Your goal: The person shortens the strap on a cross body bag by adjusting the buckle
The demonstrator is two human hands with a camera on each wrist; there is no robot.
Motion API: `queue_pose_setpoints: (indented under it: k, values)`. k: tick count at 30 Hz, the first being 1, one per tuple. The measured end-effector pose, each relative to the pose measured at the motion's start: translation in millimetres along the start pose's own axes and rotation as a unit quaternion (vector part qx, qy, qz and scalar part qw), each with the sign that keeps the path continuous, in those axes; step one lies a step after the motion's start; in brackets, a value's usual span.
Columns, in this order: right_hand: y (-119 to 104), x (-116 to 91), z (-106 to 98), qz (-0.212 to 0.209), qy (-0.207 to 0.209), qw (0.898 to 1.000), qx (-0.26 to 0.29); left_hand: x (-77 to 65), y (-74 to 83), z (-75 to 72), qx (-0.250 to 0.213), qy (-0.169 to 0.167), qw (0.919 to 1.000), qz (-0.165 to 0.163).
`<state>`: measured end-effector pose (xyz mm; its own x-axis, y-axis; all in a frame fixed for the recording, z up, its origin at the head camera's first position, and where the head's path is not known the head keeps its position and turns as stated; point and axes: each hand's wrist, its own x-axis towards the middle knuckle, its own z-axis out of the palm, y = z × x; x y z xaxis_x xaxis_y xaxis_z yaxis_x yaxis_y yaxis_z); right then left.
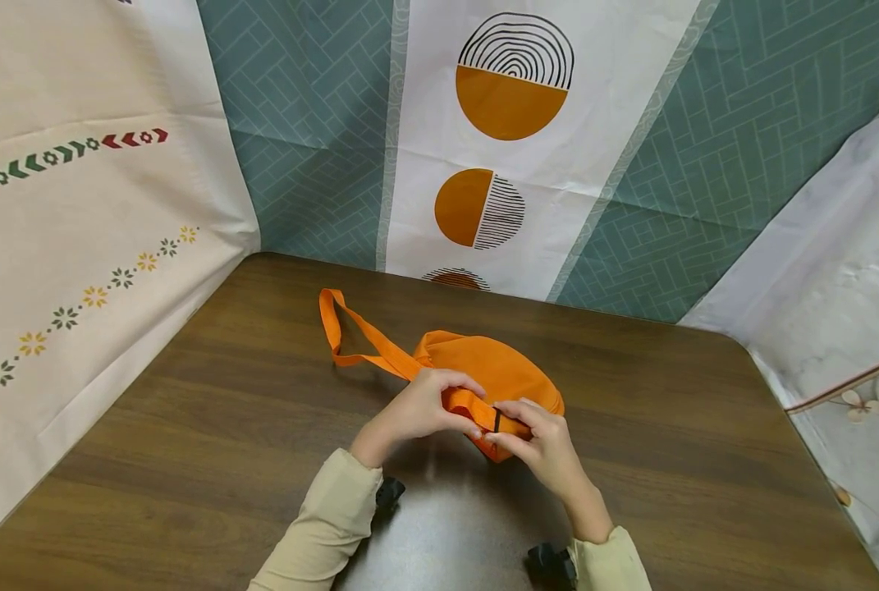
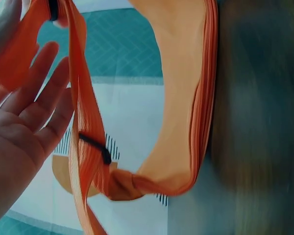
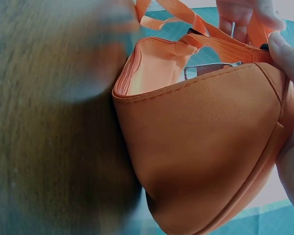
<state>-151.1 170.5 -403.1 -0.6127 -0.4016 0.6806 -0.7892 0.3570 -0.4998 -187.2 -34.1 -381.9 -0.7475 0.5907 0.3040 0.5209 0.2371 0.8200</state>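
Observation:
An orange waist bag (image 1: 494,361) with a zipper lies on the wooden table, its orange strap (image 1: 368,332) looping out to the upper left. At the bag's near side my left hand (image 1: 428,405) pinches a fold of the strap between thumb and fingers. Close beside it, my right hand (image 1: 542,443) pinches the strap by a black slider (image 1: 496,420). In the left wrist view a second black slider (image 2: 95,146) sits lower on the strap, near the bag's end. The right wrist view shows the bag's broad side panel (image 3: 196,132) and a metal zipper pull (image 3: 210,68).
The brown wooden table (image 1: 188,460) spreads around the bag on all sides. Behind it hangs a teal and white patterned cloth (image 1: 313,148). A cream cloth (image 1: 99,287) borders the left, and a pale floral cloth (image 1: 845,271) the right.

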Motion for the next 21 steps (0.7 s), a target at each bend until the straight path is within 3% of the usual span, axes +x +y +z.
queue_pose_setpoints:
  k: [12, 21]
  values:
    - [-0.7, 1.5, -0.2, -0.009, 0.014, 1.000, 0.004, -2.3, -3.8, -13.1, 0.065, -0.031, 0.9974, 0.000]
    - [4.1, -1.7, -0.9, 0.004, 0.031, 0.998, 0.046, -3.2, -7.3, -19.3, 0.100, -0.020, 0.9948, -0.003]
